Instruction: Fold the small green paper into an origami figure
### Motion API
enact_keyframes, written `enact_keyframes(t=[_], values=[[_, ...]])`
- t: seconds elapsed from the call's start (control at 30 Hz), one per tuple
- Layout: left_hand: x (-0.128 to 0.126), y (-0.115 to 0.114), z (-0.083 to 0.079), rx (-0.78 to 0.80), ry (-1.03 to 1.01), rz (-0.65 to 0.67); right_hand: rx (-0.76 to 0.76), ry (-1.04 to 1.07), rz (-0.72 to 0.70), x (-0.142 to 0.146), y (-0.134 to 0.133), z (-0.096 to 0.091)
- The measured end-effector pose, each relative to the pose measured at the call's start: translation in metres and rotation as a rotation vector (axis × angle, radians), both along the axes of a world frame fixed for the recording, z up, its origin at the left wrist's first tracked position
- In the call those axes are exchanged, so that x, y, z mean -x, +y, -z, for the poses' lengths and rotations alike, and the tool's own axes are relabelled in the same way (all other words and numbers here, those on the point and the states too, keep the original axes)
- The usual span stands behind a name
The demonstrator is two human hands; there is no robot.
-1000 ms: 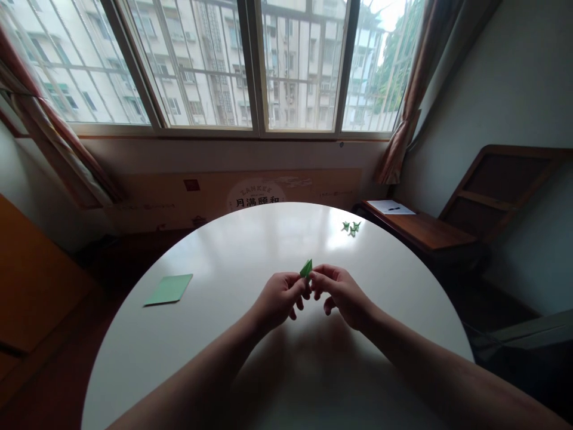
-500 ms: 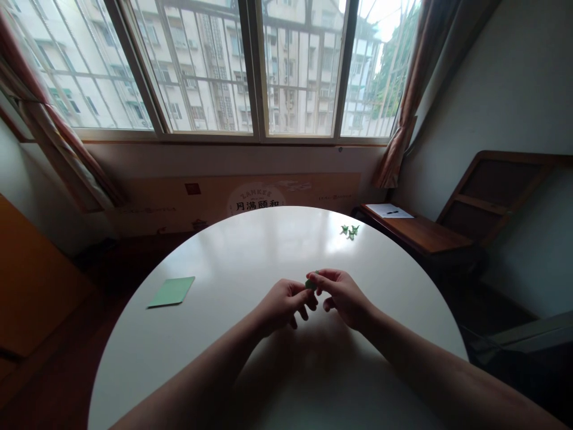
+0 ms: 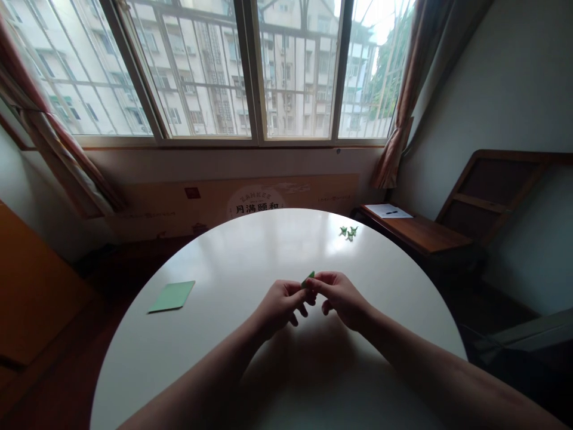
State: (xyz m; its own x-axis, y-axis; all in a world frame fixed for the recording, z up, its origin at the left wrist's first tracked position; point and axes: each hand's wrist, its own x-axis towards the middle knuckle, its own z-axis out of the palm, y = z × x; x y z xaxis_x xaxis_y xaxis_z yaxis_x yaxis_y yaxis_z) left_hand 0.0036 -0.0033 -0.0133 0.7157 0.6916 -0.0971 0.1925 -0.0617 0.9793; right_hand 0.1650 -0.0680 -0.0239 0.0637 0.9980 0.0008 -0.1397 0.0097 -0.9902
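Note:
Between my two hands, above the middle of the white table [image 3: 215,352], is a small folded piece of green paper [image 3: 308,278]. Thumb and fingers of my left hand [image 3: 285,301] pinch its lower left part. My right hand [image 3: 339,295] pinches it from the right, thumb on the near side. A pointed green edge shows above the fingertips; the rest is hidden by them. To the left lies a flat stack of green square paper [image 3: 172,297]. Several small folded green paper pieces [image 3: 348,233] with pointed tips sit together near the table's far right edge.
Beyond the table's right rim stands a wooden chair or bench [image 3: 421,230] bearing white paper and a pen [image 3: 390,212]. A long printed box [image 3: 206,200] leans along the wall under the barred window [image 3: 295,77]. Curtains [image 3: 389,158] hang at both sides.
The green paper between my fingers has turned, so a pointed edge now stands up above them. My hands have drawn slightly closer together. The view has shifted a little.

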Motion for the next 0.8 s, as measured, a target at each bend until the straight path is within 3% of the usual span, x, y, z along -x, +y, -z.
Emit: enact_keyframes(t=[0.13,0.33,0.57,0.8], values=[[0.0023,0.0011,-0.0027,0.021,-0.011,-0.041,0.023,-0.008,0.012,-0.0011,0.001,0.0023],[0.0035,-0.0008,-0.0035,0.073,0.032,-0.002,-0.009,0.001,0.076,-0.0025,0.0041,0.0076],[0.0021,0.002,-0.0007,-0.012,0.002,-0.036,0.002,0.015,0.102,-0.0013,0.004,0.0046],[0.0016,-0.0018,-0.0008,-0.014,0.017,0.015,0.031,0.084,0.104,-0.003,0.003,-0.0007]])
